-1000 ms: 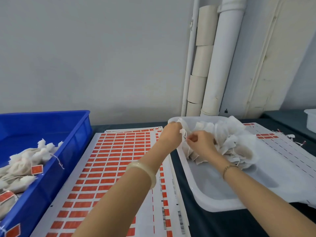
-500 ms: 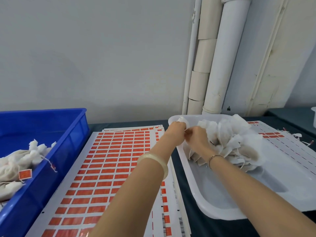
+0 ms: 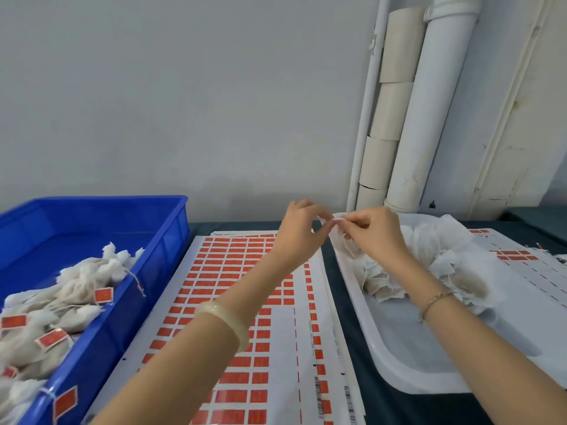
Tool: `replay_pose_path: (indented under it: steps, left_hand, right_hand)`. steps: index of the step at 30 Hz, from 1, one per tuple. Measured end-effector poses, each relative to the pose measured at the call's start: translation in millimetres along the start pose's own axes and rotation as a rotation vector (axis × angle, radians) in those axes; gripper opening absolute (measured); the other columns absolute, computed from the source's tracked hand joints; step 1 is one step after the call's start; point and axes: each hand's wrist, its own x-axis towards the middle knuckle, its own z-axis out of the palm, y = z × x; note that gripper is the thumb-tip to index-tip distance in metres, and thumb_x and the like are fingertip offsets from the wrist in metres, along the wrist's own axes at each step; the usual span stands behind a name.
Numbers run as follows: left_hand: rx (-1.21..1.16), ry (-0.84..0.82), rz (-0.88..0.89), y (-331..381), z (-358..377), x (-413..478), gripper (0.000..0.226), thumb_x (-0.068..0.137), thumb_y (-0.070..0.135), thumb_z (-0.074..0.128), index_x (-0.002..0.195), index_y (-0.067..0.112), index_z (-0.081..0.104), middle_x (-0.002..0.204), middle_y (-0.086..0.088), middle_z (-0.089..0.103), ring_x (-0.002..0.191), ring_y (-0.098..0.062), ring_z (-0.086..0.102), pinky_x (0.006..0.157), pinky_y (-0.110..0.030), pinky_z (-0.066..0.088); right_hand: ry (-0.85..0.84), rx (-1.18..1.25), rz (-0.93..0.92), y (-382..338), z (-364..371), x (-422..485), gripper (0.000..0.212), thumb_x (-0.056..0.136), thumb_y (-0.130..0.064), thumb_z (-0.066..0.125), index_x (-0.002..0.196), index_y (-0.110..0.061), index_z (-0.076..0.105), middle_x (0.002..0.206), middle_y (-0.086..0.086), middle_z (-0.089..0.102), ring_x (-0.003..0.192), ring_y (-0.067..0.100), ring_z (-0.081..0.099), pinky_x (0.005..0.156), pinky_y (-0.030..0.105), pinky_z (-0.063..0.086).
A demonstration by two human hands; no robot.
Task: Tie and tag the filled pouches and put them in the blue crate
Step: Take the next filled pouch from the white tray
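I have the left hand (image 3: 302,231) and right hand (image 3: 376,236) pinching one pouch (image 3: 339,242) over the white tray's (image 3: 395,342) far-left corner. If either pinch slips, its neck could reopen and spill.

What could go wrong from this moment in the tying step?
1. The left hand and right hand pinch the pouch only by its top, above the rim of the white tray. A slip could drop it onto the table.
2. It hangs close to the pile of pouches, so a neighbour could snag and get dragged out.
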Motion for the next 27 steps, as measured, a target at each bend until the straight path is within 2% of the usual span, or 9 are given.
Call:
replay_pose_path:
  steps: [2,5,8,11,13,18,20,23,27]
  left_hand:
    - [-0.049,0.032,-0.01,0.4,-27.1,-13.9,0.019,0.091,0.036,0.062,0.097,0.019,0.069,0.106,0.005,0.064,0.103,-0.009,0.047,0.083,-0.019,0.038]
    - [-0.152,0.08,-0.059,-0.2,-65.4,-45.2,0.023,0.09,0.042,0.062,0.096,0.02,0.068,0.103,0.011,0.063,0.098,-0.004,0.052,0.078,-0.011,0.04]
    - [-0.338,0.008,-0.156,-6.3,-90.6,-88.6,0.023,0.088,0.049,0.058,0.089,0.027,0.066,0.088,0.017,0.064,0.085,-0.002,0.06,0.067,-0.009,0.046]
    - [-0.439,-0.085,-0.256,-20.6,-93.6,-136.8,0.025,0.088,0.05,0.055,0.085,0.026,0.064,0.077,0.014,0.063,0.073,-0.003,0.059,0.067,-0.009,0.045]
    - [-0.426,-0.116,-0.369,-35.3,-83.8,-164.2,0.023,0.09,0.046,0.056,0.086,0.025,0.064,0.079,0.011,0.064,0.074,-0.006,0.059,0.069,-0.008,0.047]
    - [-0.407,-0.09,-0.576,-59.9,-50.9,-188.7,0.014,0.095,0.034,0.056,0.088,0.026,0.064,0.082,0.011,0.064,0.079,0.004,0.059,0.067,-0.004,0.045]
    - [-0.404,-0.051,-0.599,-65.6,-43.7,-186.8,0.01,0.095,0.032,0.055,0.089,0.029,0.062,0.087,0.013,0.063,0.083,0.007,0.058,0.065,-0.003,0.044]
    - [-0.375,-0.018,-0.637,-73.4,-35.1,-184.5,0.006,0.095,0.033,0.057,0.094,0.032,0.063,0.093,0.018,0.063,0.088,0.001,0.059,0.064,-0.004,0.043]
    - [-0.396,0.061,-0.622,-81.1,-28.7,-188.5,0.005,0.092,0.029,0.061,0.092,0.031,0.066,0.09,0.018,0.066,0.09,0.004,0.059,0.069,-0.002,0.044]
  right_hand:
    - [-0.081,0.066,-0.024,-24.0,-2.7,-7.7,0.007,0.085,-0.019,0.071,0.088,-0.018,0.077,0.055,-0.016,0.065,0.051,0.0,0.062,0.051,0.009,0.046]
    - [-0.213,0.155,-0.045,-55.0,1.8,-27.9,0.009,0.088,-0.022,0.067,0.084,-0.026,0.074,0.061,-0.007,0.07,0.058,0.005,0.066,0.059,0.014,0.053]
    - [-0.343,0.204,-0.026,-67.8,22.8,-62.0,0.01,0.088,-0.027,0.065,0.086,-0.031,0.073,0.071,-0.01,0.072,0.065,0.007,0.069,0.064,0.021,0.057]
    - [-0.414,0.243,0.022,-60.9,54.4,-100.8,0.009,0.086,-0.03,0.066,0.083,-0.037,0.07,0.074,-0.02,0.071,0.069,0.002,0.068,0.064,0.012,0.053]
    - [-0.455,0.293,0.098,-47.8,77.5,-121.4,0.007,0.085,-0.03,0.067,0.084,-0.035,0.071,0.076,-0.02,0.071,0.07,0.003,0.068,0.064,0.01,0.052]
    - [-0.446,0.372,0.256,-15.0,123.6,-144.2,0.012,0.089,-0.025,0.064,0.087,-0.034,0.072,0.074,-0.014,0.072,0.071,0.008,0.07,0.063,0.013,0.053]
    - [-0.425,0.37,0.261,-5.8,134.1,-143.5,0.014,0.092,-0.025,0.06,0.089,-0.033,0.071,0.074,-0.012,0.071,0.071,0.01,0.069,0.064,0.017,0.055]
    - [-0.372,0.394,0.275,3.5,140.8,-141.6,0.014,0.094,-0.027,0.056,0.091,-0.032,0.069,0.074,-0.009,0.071,0.068,0.013,0.069,0.062,0.018,0.055]
    - [-0.301,0.35,0.251,9.4,148.5,-143.8,0.009,0.091,-0.026,0.06,0.091,-0.034,0.064,0.072,-0.02,0.069,0.07,0.003,0.069,0.058,0.01,0.051]
